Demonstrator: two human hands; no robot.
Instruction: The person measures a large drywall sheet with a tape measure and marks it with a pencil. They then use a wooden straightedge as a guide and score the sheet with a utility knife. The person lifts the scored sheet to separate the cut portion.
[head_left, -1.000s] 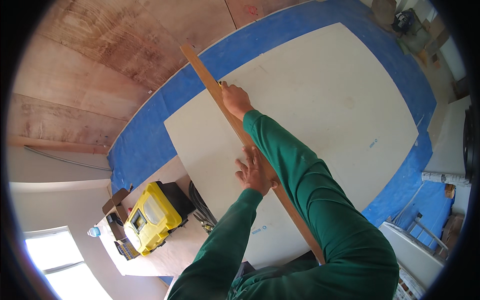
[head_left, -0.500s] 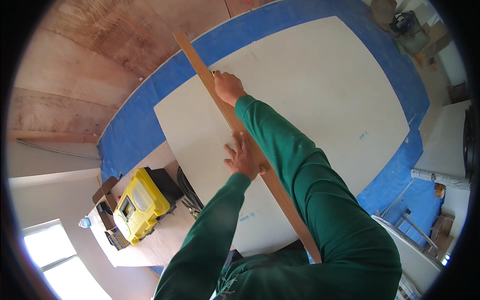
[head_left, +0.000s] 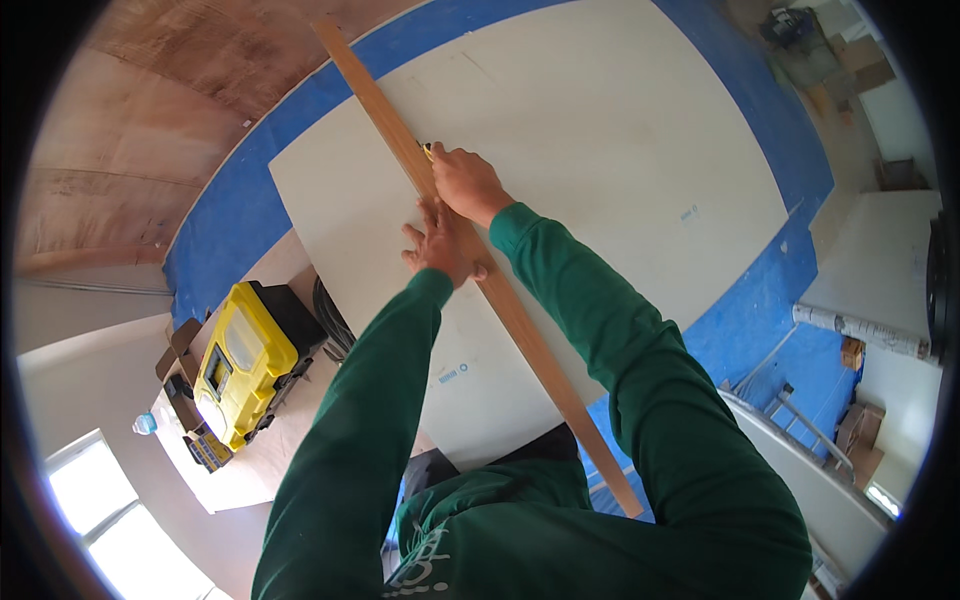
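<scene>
Left hand (head_left: 440, 245) presses flat on the wooden strip (head_left: 400, 150) mid-frame, right hand (head_left: 465, 183) clenched around something yellow; if that strip slides on the white board (head_left: 620, 150), the line probably goes crooked.

Just one view on my end: head cam, wide fisheye, looking steeply down over my own green sleeves at the pale board (head_left: 600, 180), close in. Board's far edge runs toward frame top; straight lines bend near the rim.
</scene>
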